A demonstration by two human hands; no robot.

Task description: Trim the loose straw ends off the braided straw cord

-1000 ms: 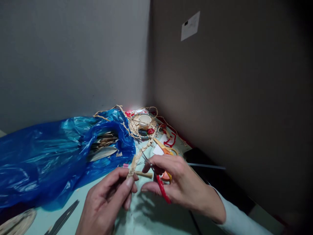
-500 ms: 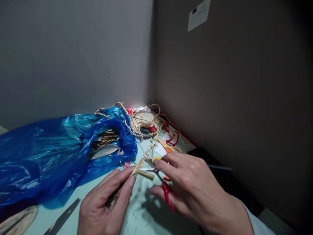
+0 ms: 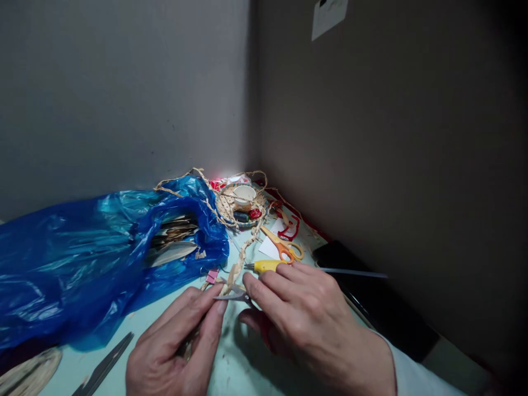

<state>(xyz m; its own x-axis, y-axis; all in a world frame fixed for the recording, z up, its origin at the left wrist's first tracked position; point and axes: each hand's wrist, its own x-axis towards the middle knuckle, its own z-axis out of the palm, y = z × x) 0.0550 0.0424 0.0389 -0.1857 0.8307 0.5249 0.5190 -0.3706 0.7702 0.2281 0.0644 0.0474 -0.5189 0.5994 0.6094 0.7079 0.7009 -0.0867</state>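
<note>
The braided strip of pale straw (image 3: 238,268) lies on the pale green worktop (image 3: 239,368), trailing back toward the corner. Its near end is pinched between the thumb and fingers of my left hand (image 3: 177,341). My right hand (image 3: 305,313) is curled around the small steel-bladed scissors (image 3: 231,296), whose blades sit almost closed right at that end. The strip looks plaited all along its visible length. I judge the trimming at the tip unfinished, though I cannot tell whether anything has been cut off.

The crumpled blue plastic bag (image 3: 82,264) gapes open beside my left hand, with flat pale leaf strips (image 3: 173,248) inside. Farther back, the round woven straw tray (image 3: 225,212) holds a small white cup (image 3: 244,194), a dark blue piece (image 3: 241,216) and a red piece (image 3: 254,213).
</note>
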